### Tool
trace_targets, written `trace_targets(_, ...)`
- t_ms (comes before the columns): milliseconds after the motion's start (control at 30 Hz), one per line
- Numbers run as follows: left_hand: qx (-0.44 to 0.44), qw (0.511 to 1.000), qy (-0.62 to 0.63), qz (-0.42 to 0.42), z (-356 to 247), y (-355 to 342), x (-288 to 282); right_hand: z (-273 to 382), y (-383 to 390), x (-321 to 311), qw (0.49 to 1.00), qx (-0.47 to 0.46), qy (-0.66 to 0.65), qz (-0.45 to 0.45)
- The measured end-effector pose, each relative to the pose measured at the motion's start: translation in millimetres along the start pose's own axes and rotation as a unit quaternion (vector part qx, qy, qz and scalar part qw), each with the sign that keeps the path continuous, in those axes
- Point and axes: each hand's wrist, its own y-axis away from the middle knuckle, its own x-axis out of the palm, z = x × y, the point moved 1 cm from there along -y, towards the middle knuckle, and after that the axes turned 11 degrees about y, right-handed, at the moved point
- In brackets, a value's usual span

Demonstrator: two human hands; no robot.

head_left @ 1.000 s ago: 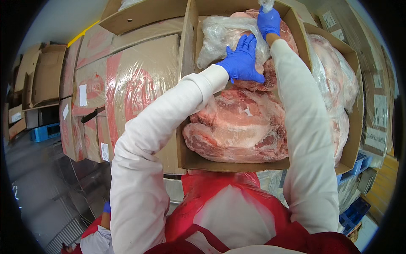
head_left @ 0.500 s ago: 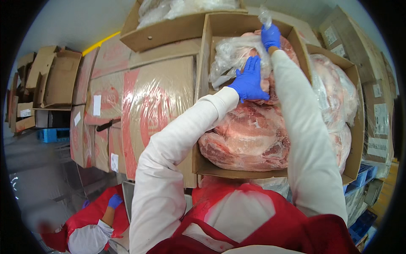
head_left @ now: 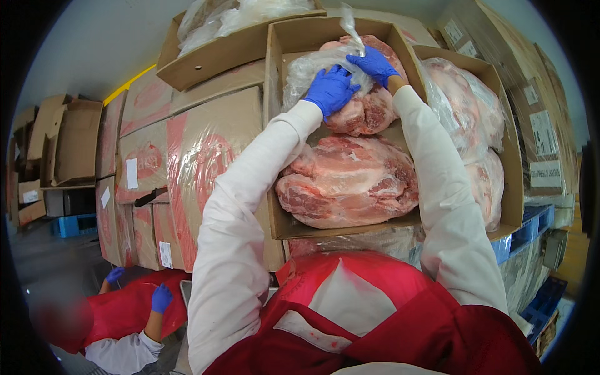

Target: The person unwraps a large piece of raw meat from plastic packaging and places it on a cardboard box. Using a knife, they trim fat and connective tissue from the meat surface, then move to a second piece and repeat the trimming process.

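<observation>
Two large cuts of raw meat lie in an open cardboard box (head_left: 272, 69). The near cut of meat (head_left: 350, 181) is bare. Over the left side of the far cut of meat (head_left: 367, 114) lies a crumpled clear plastic bag (head_left: 303, 78). My left hand (head_left: 331, 92), in a blue glove, has its fingers closed on the bag's loose film. Close beside it, my right hand (head_left: 375, 64), gloved the same, pinches the bag where a twisted end sticks up. Both hands partly cover the far cut, and their fingertips are partly hidden in the film.
Another box holds plastic-wrapped meat (head_left: 465, 109) on the right. Film-wrapped cartons (head_left: 215, 134) stand at the left, with a dark-handled knife (head_left: 150, 197) against them. A box of plastic film (head_left: 244, 19) sits behind. A co-worker in a red apron (head_left: 134, 303) is at lower left.
My right hand has come nearer and left, beside my left hand. My left hand has gone from spread on the meat to gripping the film. More of the far cut shows bare.
</observation>
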Motion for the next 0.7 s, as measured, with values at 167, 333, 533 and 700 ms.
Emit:
trace_targets(167, -0.003, 0.999, 0.04, 0.034, 26, -16, 11, 21, -1, 20, 0.955, 0.157, 0.11, -0.226)
trace_targets(333, -0.078, 0.989, 0.127, 0.026, 29, -14, 35, -7, -28, 26, 0.948, 0.162, 0.161, -0.222)
trace_targets(533, -0.145, 0.976, 0.113, -0.115, -13, 27, 14, 14, -32, 63, 0.964, 0.08, 0.119, -0.224)
trace_targets(700, -0.086, 0.98, 0.15, -0.097, -30, -5, 18, -53, -76, 48, 0.932, 0.127, 0.152, -0.302)
